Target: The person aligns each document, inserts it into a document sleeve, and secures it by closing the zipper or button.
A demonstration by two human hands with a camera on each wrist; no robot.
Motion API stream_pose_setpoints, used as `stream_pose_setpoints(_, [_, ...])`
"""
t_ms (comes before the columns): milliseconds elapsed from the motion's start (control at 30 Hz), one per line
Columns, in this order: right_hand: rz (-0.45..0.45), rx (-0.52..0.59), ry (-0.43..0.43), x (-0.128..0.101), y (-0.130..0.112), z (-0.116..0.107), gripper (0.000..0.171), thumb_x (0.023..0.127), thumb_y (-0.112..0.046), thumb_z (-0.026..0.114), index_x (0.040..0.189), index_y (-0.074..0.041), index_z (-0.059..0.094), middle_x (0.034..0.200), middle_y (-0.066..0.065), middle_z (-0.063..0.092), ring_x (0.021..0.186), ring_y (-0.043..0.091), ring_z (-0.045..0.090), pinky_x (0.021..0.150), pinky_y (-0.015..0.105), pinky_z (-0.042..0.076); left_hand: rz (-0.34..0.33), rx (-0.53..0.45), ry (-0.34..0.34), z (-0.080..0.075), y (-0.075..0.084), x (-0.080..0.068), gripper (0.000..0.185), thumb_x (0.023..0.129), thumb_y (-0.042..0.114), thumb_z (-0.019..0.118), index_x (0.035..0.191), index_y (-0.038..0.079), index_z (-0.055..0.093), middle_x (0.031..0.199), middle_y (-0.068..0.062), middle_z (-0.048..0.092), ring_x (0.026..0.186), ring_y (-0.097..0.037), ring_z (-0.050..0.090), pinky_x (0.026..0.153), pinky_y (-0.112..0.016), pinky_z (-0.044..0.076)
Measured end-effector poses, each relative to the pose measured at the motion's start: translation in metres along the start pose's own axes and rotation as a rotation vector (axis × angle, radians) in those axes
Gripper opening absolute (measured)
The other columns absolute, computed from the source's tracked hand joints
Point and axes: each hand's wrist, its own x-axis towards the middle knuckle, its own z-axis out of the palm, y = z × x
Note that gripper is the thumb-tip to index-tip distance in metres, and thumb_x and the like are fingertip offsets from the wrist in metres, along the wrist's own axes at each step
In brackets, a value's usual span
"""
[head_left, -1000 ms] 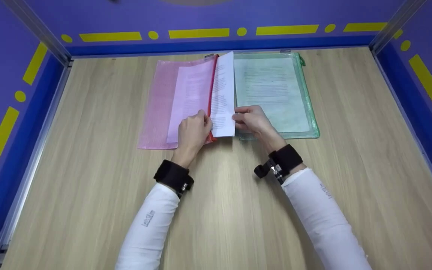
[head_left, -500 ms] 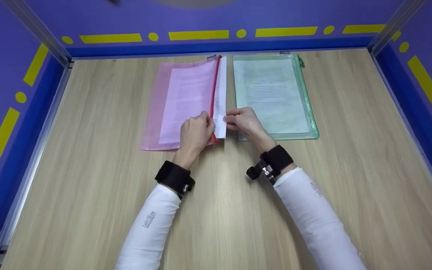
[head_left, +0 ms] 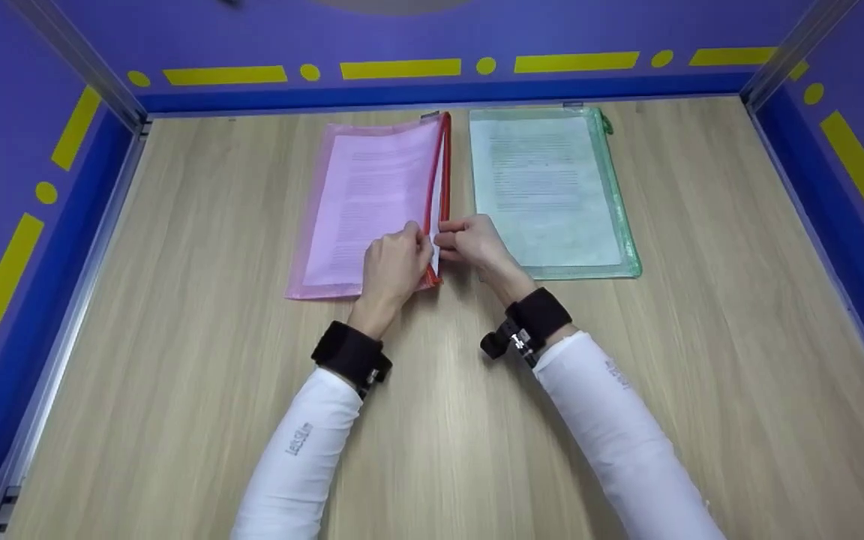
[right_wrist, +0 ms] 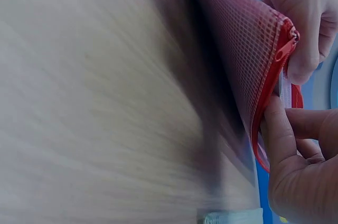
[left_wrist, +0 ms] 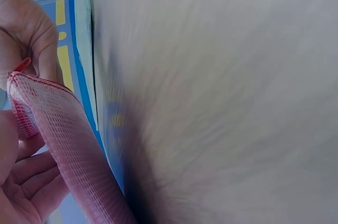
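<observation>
A pink mesh zip pouch (head_left: 312, 259) lies on the table with its red zipper edge (right_wrist: 268, 92) gaping toward the right. White printed paper (head_left: 436, 244) is inside it, showing through the pink cover and as a narrow strip in the mouth. My left hand (head_left: 394, 262) grips the pouch's upper layer near the lower end of the zipper. At the mouth, my right hand (head_left: 477, 244) pinches the paper's edge between thumb and fingers, the fingertips partly inside the opening. The pouch's mesh underside (left_wrist: 79, 155) is lifted slightly off the table in the left wrist view.
To the right lies a green zip pouch (head_left: 617, 202) with a printed sheet inside. The wood-grain table (head_left: 199, 300) is enclosed by blue and purple walls (head_left: 432, 94) at the back and sides. Each wrist wears a black strap (head_left: 541, 315).
My right hand has moved left, sliding the paper from well outside the pouch to almost fully inside. The left hand keeps its grip on the pouch edge.
</observation>
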Motion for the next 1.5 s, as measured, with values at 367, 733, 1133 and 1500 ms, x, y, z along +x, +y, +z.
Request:
stream_pose_setpoints(367, [-0.073,-0.031,-0.034,0.004,0.004,0.008,0.026,0.095,0.004,0.051,0.114,0.010,0.068,0.104,0.015,0.069,0.077,0.009,0.065,0.070,0.018,0.058,0.012,-0.029,-0.048,0.000,0.005,0.002,0.016,0.095,0.015,0.060,0.087,0.003,0.065,0.069,-0.012,0.072,0.059,-0.031,0.069,0.056,-0.043,0.057])
stream_pose_setpoints(733, [-0.095,0.042,-0.011,0.004,0.004,0.011,0.025,0.093,0.003,0.053,0.112,0.010,0.069,0.101,0.013,0.070,0.079,0.010,0.068,0.070,0.018,0.058,-0.009,-0.031,-0.025,0.000,0.001,0.005,0.016,0.094,0.016,0.060,0.086,0.003,0.065,0.068,-0.013,0.071,0.061,-0.034,0.069,0.056,-0.046,0.056])
stream_pose_setpoints(1133, [-0.134,0.112,0.060,-0.017,0.010,-0.040,0.041,0.098,-0.017,0.062,0.134,0.001,0.059,0.122,0.020,0.070,0.090,0.011,0.073,0.086,0.031,0.060,-0.059,-0.038,-0.033,0.001,-0.003,0.006,0.018,0.095,0.018,0.059,0.084,0.005,0.066,0.070,-0.013,0.073,0.064,-0.035,0.071,0.059,-0.046,0.057])
stream_pose_setpoints(1500, [-0.236,-0.078,0.209,-0.029,0.024,-0.077,0.038,0.101,-0.021,0.056,0.134,-0.002,0.060,0.128,0.018,0.068,0.117,0.029,0.067,0.093,0.037,0.058,-0.033,-0.038,-0.059,0.006,-0.004,0.004,0.020,0.094,0.017,0.060,0.080,0.004,0.066,0.067,-0.011,0.071,0.063,-0.033,0.070,0.058,-0.045,0.057])
